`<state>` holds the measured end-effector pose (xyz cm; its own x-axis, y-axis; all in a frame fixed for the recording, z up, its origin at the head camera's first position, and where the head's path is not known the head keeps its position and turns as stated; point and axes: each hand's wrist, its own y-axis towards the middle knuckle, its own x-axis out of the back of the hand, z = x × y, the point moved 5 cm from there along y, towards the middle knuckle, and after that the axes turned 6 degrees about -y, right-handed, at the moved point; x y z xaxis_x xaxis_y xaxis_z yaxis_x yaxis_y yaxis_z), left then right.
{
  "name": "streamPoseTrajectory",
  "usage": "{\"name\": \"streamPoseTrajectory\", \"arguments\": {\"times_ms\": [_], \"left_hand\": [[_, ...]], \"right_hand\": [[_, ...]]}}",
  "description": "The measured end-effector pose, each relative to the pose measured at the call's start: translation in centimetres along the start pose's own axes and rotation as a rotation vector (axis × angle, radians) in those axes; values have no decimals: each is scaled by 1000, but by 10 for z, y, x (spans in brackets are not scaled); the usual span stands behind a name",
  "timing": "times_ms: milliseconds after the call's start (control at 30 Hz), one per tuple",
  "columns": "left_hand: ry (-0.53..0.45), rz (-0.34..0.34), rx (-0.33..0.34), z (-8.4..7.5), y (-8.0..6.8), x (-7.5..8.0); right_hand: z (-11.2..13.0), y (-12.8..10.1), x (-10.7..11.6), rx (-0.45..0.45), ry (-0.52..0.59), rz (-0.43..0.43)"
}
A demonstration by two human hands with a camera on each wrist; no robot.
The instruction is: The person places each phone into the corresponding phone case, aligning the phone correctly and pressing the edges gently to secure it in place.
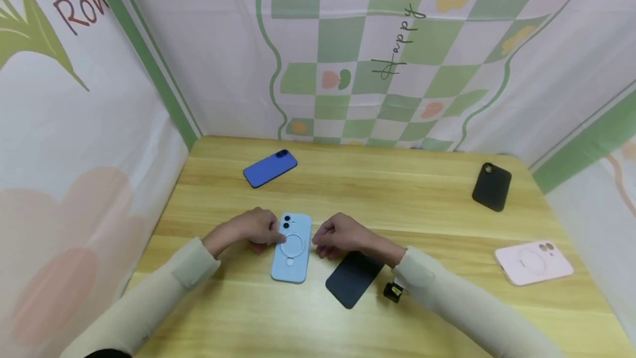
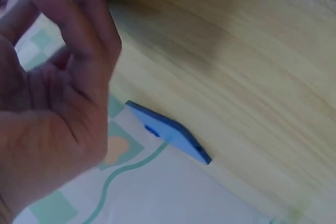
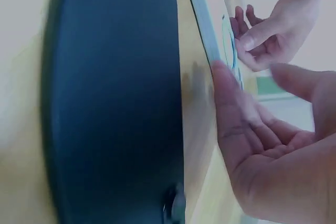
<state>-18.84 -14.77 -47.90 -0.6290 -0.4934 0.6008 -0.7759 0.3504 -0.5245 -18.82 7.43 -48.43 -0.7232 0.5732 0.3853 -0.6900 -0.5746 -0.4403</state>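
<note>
L hand (image 1: pixel 250 229): fingers (image 1: pixel 270 232) loosely curled, tips at the left edge of the light-blue phone case (image 1: pixel 291 247), near its camera cutout; thumb on the case's upper left corner. Whether it truly pinches the edge, can't tell. The right wrist view shows that hand's fingertips against the case's far side.

R hand (image 1: pixel 340 235): fingers (image 1: pixel 320 242) half-curled, relaxed, just beside the case's right edge; in the right wrist view one finger (image 3: pixel 223 85) touches the case edge (image 3: pixel 207 22), rest spread apart, holding nothing.

Light-blue case lies flat on the bench (image 1: pixel 397 203), back up w/ round ring visible, between both hands, at mid-bench toward the near edge.

Just right of it, under the R wrist: dark navy phone case (image 1: pixel 354 279), flat, angled, close to but apart from the light-blue one. Small black wrist cam (image 1: pixel 393 291) next to its right corner.

Further out: royal-blue phone case (image 1: pixel 270 168) at back left, also seen edge-on in the left wrist view (image 2: pixel 168 131), by the bench's edge. Black phone case (image 1: pixel 492 186) at back right. Pink phone case (image 1: pixel 534 261) w/ ring, near right edge. All well apart from the hands.

Cream sleeves (image 1: pixel 189 269) on both arms. Green-checked cloth backdrop (image 1: pixel 358 43) w/ flowers round the bench.
</note>
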Motion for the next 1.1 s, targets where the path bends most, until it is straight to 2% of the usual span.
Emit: {"name": "streamPoseTrajectory", "arguments": {"times_ms": [100, 200, 267, 367, 567, 767, 967, 1100], "left_hand": [[34, -127, -33, -7, -2, 6], [80, -254, -52, -18, -5, 10], [95, -308, -55, -26, -7, 10], [88, -345, -68, -39, -13, 6], [87, -361, -94, -59, -26, -3], [125, -330, -137, -76, -26, -22], [235, -295, -177, -98, -19, -40], [311, -248, -171, -108, -15, -56]], "right_hand": [[-2, -7, 12, 33, 0, -61], [-7, -16, 26, 20, 12, -134], [-12, -24, 36, 0, 32, -177], [-21, -41, 54, -24, 37, -246], [-39, -87, 98, -65, -50, -374], [-75, -134, 132, -199, -115, -459], [-116, -178, 159, -329, -149, -492], [-143, -205, 179, -427, -267, -470]]}}
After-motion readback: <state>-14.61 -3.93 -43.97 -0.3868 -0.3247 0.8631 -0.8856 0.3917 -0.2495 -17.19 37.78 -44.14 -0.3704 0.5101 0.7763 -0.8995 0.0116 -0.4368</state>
